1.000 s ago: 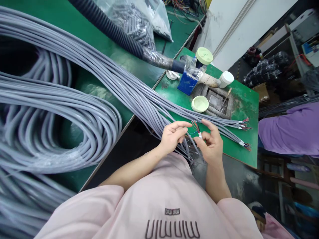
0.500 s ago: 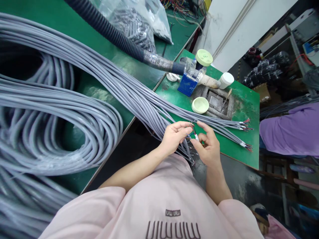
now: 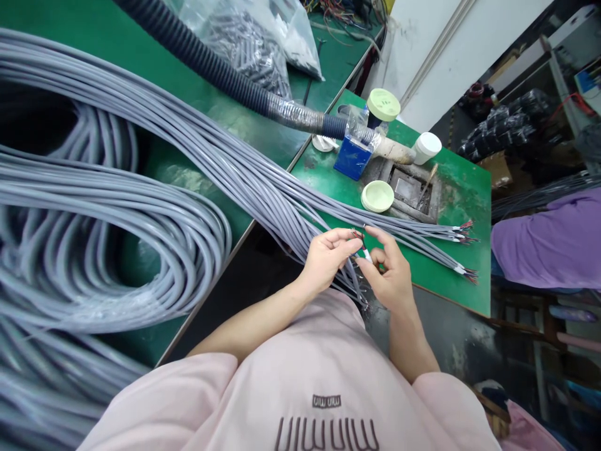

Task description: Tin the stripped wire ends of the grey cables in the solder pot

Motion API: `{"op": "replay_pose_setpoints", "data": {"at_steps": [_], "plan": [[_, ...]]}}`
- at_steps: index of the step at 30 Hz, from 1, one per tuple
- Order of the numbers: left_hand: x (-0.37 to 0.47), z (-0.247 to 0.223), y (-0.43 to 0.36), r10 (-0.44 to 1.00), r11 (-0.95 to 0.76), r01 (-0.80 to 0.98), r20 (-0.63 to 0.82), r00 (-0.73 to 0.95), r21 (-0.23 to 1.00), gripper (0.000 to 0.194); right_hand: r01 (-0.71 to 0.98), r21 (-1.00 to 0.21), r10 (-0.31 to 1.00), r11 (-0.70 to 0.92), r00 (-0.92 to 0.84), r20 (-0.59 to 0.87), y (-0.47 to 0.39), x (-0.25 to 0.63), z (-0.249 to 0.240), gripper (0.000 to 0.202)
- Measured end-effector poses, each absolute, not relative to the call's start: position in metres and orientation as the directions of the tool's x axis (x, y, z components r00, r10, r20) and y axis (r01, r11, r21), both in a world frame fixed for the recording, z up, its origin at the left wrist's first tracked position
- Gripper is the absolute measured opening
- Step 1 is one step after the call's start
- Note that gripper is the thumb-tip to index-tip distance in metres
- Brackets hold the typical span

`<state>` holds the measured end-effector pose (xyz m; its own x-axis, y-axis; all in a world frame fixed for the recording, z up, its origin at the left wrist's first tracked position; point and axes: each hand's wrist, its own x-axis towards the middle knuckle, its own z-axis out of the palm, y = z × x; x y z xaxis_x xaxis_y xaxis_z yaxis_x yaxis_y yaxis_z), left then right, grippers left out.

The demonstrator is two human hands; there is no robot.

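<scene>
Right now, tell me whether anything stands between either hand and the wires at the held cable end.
Nothing visible does. The right hand holds the white-banded cable end, and the left hand has its fingertips at the thin wires. The gray cable bundle passes behind, not between.

The cables [image 3: 248, 172] had smooth, glossy grey plastic jackets. The hose [image 3: 211, 67] was ribbed dark plastic, partly wrapped in shiny silvery tape [image 3: 295, 114]. The counter [image 3: 323, 175] gleamed smooth green; the square frame [image 3: 434, 203] looked rough, possibly crusted metal. The shirt [image 3: 300, 351] was matt cloth.
</scene>
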<state>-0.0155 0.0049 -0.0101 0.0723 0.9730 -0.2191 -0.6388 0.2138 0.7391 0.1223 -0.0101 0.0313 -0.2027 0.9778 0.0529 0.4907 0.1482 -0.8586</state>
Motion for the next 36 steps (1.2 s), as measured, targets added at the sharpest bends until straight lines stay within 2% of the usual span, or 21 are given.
{"op": "replay_pose_setpoints", "data": {"at_steps": [7,26,36], "plan": [[-0.0149,-0.0093,0.0061,0.968,0.221,-0.627,-0.248,0.045,0.747,0.026,0.49,-0.861,0.981,0.135,-0.19,0.046,-0.0093,0.1194,0.0298,0.051],[-0.014,-0.0013,0.011,0.925,0.341,-0.735,-0.347,0.153,0.585,0.023,0.453,-0.888,0.984,0.075,-0.18,-0.008,-0.0054,0.1202,0.0285,0.051],[-0.0135,-0.0041,0.0101,0.935,0.315,-0.716,-0.332,0.122,0.623,0.022,0.44,-0.894,0.984,0.081,-0.179,0.001,-0.0063,0.1193,0.0276,0.05]]}}
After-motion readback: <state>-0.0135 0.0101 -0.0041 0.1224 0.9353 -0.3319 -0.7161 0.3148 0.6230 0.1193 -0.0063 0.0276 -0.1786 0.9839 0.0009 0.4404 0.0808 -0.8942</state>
